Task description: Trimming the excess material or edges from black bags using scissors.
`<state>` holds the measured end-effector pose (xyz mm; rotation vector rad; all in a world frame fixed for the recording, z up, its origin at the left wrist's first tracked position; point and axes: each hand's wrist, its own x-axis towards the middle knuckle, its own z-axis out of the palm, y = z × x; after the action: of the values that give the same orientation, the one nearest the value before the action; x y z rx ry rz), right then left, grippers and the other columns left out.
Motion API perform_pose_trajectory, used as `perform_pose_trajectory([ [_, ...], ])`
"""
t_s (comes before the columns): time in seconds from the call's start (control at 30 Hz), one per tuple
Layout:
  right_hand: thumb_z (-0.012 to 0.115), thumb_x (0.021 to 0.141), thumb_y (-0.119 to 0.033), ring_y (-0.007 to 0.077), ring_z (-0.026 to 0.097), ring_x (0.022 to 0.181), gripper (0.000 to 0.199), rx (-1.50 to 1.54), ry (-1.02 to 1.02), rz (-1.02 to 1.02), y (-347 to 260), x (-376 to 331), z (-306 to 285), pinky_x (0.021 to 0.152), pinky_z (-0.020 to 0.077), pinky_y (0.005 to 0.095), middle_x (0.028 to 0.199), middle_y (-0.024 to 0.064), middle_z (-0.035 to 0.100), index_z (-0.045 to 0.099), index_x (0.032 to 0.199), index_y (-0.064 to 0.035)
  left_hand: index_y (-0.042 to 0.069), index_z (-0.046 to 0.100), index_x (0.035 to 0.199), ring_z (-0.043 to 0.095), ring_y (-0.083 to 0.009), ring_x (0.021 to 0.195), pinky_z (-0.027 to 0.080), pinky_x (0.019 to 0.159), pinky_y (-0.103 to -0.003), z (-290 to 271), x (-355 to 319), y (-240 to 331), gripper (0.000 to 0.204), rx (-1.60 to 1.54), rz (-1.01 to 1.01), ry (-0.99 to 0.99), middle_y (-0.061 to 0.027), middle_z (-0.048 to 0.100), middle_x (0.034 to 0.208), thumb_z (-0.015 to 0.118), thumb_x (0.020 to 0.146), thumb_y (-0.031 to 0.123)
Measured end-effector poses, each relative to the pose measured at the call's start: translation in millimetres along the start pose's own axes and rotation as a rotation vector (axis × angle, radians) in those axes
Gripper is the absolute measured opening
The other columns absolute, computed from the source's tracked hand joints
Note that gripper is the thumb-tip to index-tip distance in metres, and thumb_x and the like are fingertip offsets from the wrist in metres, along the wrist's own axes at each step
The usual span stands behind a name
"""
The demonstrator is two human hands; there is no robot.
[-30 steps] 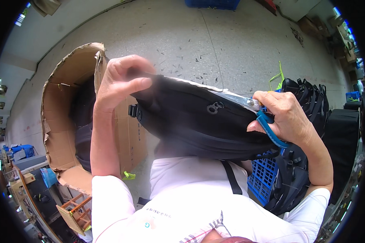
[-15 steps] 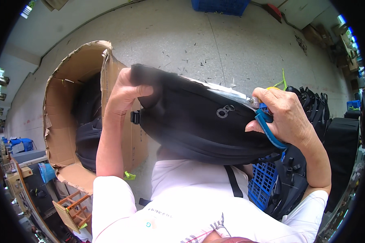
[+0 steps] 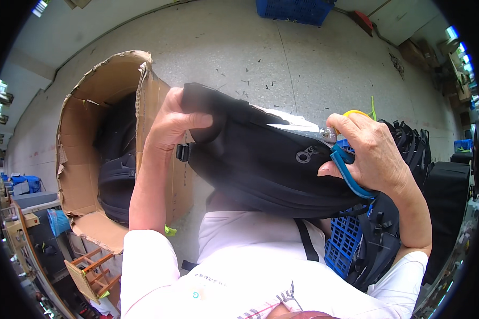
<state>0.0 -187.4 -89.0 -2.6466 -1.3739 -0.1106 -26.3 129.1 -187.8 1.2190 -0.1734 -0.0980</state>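
A black backpack (image 3: 261, 165) is held up in front of my body, lying crosswise with a grey emblem on its face. My left hand (image 3: 178, 119) is closed on its left end, thumb over the fabric. A dark buckle hangs just below that hand. In my right hand (image 3: 370, 151) is a pair of scissors (image 3: 351, 173) with blue and yellow handles. The blades point left along the bag's upper edge, slightly apart. A pale strip shows behind that edge; what it is I cannot make out.
To the left stands an open cardboard box (image 3: 157, 85) with black bags (image 3: 117, 181) inside. A blue crate (image 3: 343, 244) and more black backpacks (image 3: 383, 234) are at the right. A wooden stool (image 3: 93, 274) sits lower left; another blue crate (image 3: 292, 11) is at the far side.
My left hand and the bag's left end have shifted slightly right. The scissor blades now show more plainly over the bag's upper edge. Both hands keep their hold.
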Motion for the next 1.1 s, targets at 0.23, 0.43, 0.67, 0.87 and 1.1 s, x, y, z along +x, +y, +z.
perform_pose_trajectory([
  [0.23,0.066,0.069,-0.053,0.0228,0.059,0.064,0.052,0.064,-0.082,0.052,-0.5,-0.2,4.6,0.056,0.0479,0.0318,0.066,0.0092,0.056,0.054,0.085,-0.0048,-0.001,0.063,0.087,0.058,-0.0114,0.072,0.045,0.068,-0.022,-2.4,-1.3,-2.4,0.028,-0.027,-0.012,-0.003,-0.0034,0.062,0.079,0.069,0.06,-0.004],
  [0.43,0.067,0.068,-0.053,0.0227,0.059,0.064,0.053,0.077,-0.027,0.012,-6.1,15.6,3.1,0.056,0.0476,0.0319,0.066,0.0098,0.056,0.055,0.085,-0.0047,-0.001,0.064,0.088,0.058,-0.0118,0.072,0.045,0.068,-0.022,3.2,0.7,0.9,0.029,-0.029,-0.009,-0.024,-0.0041,0.063,0.08,0.068,0.06,-0.003],
  [0.67,0.066,0.068,-0.054,0.0229,0.059,0.06,0.053,0.088,-0.053,0.0,-4.9,16.4,10.7,0.055,0.048,0.0319,0.066,0.0097,0.057,0.056,0.085,-0.0053,-0.002,0.064,0.09,0.058,-0.0121,0.074,0.045,0.069,-0.022,1.4,-2.5,0.5,0.031,-0.039,-0.017,-0.019,-0.0046,0.064,0.081,0.069,0.059,-0.001],
  [0.87,0.069,0.063,-0.053,0.0215,0.054,0.055,0.059,0.156,0.007,-0.001,-7.1,24.1,15.9,0.053,0.0438,0.0314,0.063,0.0072,0.052,0.055,0.09,-0.0036,-0.002,0.064,0.09,0.058,-0.0123,0.074,0.044,0.07,-0.022,2.7,-2.1,2.7,0.033,-0.009,-0.042,-0.009,-0.0048,0.064,0.082,0.072,0.058,0.001],
  [1.1,0.068,0.064,-0.055,0.022,0.053,0.056,0.06,0.254,-0.081,0.005,-3.5,25.1,17.9,0.053,0.0433,0.031,0.064,0.0081,0.052,0.055,0.092,-0.0036,-0.002,0.064,0.09,0.057,-0.0122,0.076,0.045,0.071,-0.023,4.6,-2.4,3.4,0.034,0.006,-0.045,0.02,-0.0048,0.063,0.082,0.074,0.058,0.003],
])
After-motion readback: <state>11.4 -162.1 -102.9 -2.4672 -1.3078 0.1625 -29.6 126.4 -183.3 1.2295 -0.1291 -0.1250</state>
